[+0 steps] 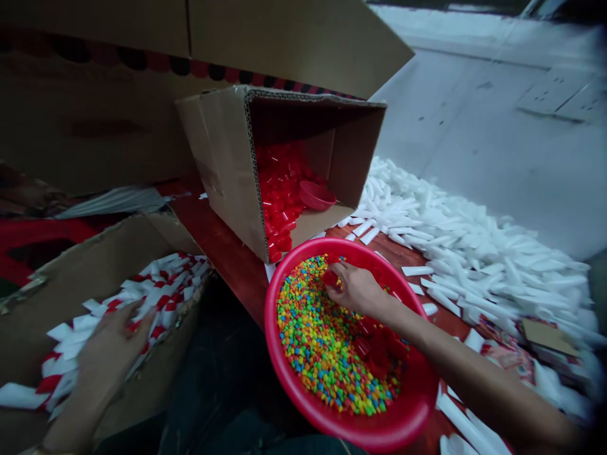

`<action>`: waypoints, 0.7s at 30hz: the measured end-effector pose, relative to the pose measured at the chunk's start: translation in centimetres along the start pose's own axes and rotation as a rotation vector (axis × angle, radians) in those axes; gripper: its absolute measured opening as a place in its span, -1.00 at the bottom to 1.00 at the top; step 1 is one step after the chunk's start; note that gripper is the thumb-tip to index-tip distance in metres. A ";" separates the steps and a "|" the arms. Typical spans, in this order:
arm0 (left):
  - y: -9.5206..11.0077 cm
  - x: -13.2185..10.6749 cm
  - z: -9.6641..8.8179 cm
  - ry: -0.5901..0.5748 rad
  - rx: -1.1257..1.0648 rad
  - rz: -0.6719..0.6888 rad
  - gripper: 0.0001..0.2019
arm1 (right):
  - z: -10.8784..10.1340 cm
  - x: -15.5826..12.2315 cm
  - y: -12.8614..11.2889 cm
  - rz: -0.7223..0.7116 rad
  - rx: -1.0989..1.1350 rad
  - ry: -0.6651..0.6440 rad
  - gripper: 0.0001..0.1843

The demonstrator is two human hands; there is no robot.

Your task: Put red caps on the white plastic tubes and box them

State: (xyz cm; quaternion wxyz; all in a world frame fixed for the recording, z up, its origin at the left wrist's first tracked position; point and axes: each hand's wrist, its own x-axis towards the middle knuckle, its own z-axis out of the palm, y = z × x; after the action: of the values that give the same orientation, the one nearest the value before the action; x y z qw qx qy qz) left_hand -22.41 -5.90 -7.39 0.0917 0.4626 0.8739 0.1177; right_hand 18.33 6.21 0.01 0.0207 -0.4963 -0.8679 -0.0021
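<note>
My right hand (355, 289) is inside a red basin (271, 316), its fingers closed on a small red plastic cap (331, 278). Colourful small candies (327, 354) fill much of the basin, and several more red caps (377, 351) lie on them below my wrist. Over a cardboard box (156, 407) at the left, my left hand (111, 344) has its fingers apart and appears to hold nothing. Beneath it is a pile of white tubes with red caps (164, 284).
Behind the basin, a cardboard box on its side (218, 145) holds many red caps (279, 189) and a small red bowl (317, 196). A large heap of white tubes (493, 265) covers the right of the red table (222, 253), against a pale wall.
</note>
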 end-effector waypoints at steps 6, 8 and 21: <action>15.8 1.1 2.4 -0.215 -0.076 0.254 -0.48 | -0.3 -2.2 -1.6 -0.137 -0.308 -0.217 -0.75; 18.6 2.1 3.6 -0.245 -0.081 0.272 -0.46 | -0.1 -2.1 -2.3 -0.169 -0.277 -0.261 -0.73; 18.0 0.7 3.8 -0.216 -0.010 0.393 -0.65 | 0.0 -4.3 -0.1 0.203 1.128 -0.228 -0.58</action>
State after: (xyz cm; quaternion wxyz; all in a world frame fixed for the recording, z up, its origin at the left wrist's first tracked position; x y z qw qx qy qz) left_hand -7.61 4.96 -5.85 0.1625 0.6333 0.7516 0.0875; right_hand 20.42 2.41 -0.19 0.1886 -0.4864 -0.6796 0.5158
